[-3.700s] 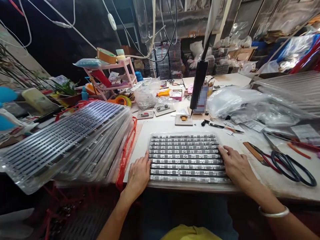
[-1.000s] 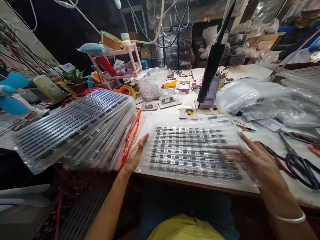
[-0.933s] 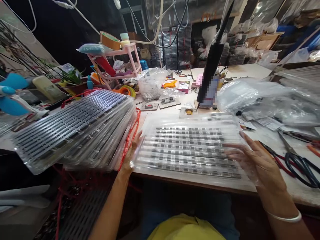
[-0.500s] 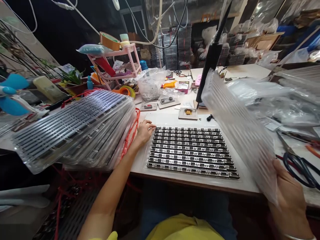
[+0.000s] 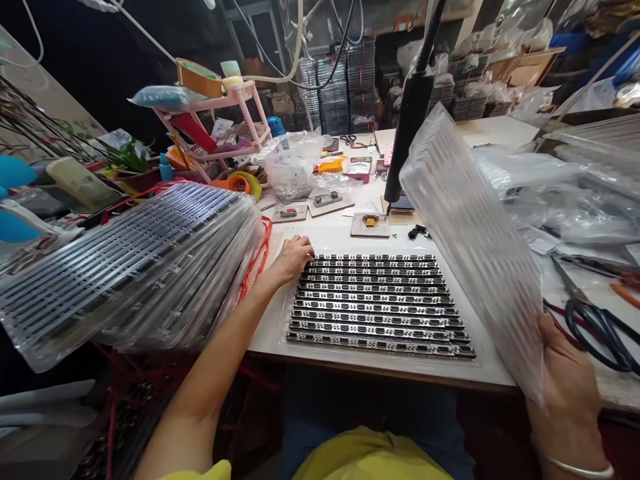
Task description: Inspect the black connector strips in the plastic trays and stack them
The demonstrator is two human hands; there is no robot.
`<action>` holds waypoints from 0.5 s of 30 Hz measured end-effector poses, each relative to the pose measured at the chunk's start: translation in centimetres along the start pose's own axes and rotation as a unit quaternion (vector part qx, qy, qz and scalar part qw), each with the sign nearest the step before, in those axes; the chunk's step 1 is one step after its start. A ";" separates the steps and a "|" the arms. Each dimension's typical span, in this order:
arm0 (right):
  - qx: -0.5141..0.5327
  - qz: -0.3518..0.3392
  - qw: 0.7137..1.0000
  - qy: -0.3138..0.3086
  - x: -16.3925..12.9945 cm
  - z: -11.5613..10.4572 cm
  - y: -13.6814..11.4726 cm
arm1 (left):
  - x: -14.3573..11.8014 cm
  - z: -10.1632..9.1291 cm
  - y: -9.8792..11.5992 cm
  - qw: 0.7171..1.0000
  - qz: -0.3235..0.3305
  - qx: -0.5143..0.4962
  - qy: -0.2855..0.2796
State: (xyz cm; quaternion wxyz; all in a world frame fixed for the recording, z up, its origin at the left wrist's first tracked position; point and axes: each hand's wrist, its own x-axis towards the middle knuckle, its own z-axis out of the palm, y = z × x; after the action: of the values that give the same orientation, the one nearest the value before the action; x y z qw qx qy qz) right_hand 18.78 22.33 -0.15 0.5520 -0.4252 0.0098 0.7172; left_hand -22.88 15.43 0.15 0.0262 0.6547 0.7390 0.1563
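A clear plastic tray [image 5: 295, 313] lies flat on the white table [image 5: 330, 237] in front of me, filled with several rows of dark connector strips [image 5: 380, 303]. My left hand [image 5: 291, 259] rests with curled fingers on the tray's far left corner, touching the top strips. My right hand [image 5: 567, 383] grips the near corner of an empty clear ribbed tray [image 5: 470, 233], holding it tilted up on edge to the right of the filled tray.
A tall stack of filled trays [image 5: 130, 267] bound with red cord leans at the left. Black scissors [image 5: 600, 330] lie at the right edge. A black lamp post [image 5: 407, 133], small jigs [image 5: 370, 225], plastic bags [image 5: 560, 193] and a pink rack [image 5: 210, 127] crowd the back.
The clear tray that covered the strips has been lifted off by my right hand and tipped up to the right. My left hand moved from the tray's near left side to its far left corner.
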 end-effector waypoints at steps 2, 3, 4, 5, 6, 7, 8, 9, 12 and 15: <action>0.000 -0.005 1.000 0.001 -0.1 0.1 0.1 | 0.0 0.0 -0.1 1.000 0.006 0.003 -0.001; 0.002 -0.006 1.000 0.004 -0.1 0.1 0.1 | -0.1 0.0 -0.1 1.000 0.005 0.004 0.002; 0.003 -0.006 1.000 0.007 -0.1 0.1 0.1 | -0.3 0.0 -0.2 1.000 0.002 0.003 0.007; 0.001 -0.006 1.000 0.009 0.0 0.1 0.1 | -0.5 0.0 -0.2 1.000 -0.003 0.003 0.014; -0.003 -0.008 1.000 0.010 0.1 0.1 0.1 | -0.7 -0.1 -0.3 1.000 -0.009 0.001 0.021; -0.010 -0.009 1.000 0.009 0.2 0.0 0.1 | -0.9 -0.1 -0.3 0.999 -0.015 -0.001 0.028; -0.016 -0.009 1.000 0.006 0.3 -0.1 0.0 | -1.1 0.0 -0.3 0.999 -0.018 -0.003 0.033; -0.020 -0.010 1.000 0.000 0.5 -0.3 0.0 | -1.3 0.0 -0.4 0.999 -0.018 -0.007 0.035; -0.019 -0.008 1.000 -0.023 1.1 -0.8 -0.1 | -1.3 0.2 -0.5 0.999 -0.005 -0.017 0.029; -0.026 -0.005 0.998 -0.061 1.7 -1.5 -0.1 | -0.8 0.2 -0.7 0.999 0.007 -0.026 0.019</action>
State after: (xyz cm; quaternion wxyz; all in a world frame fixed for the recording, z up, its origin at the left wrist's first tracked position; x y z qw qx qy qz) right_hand 19.75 23.00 -2.13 0.5442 -0.3948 -0.0447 0.7389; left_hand -23.40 14.63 -0.40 0.0282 0.6558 0.7307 0.1877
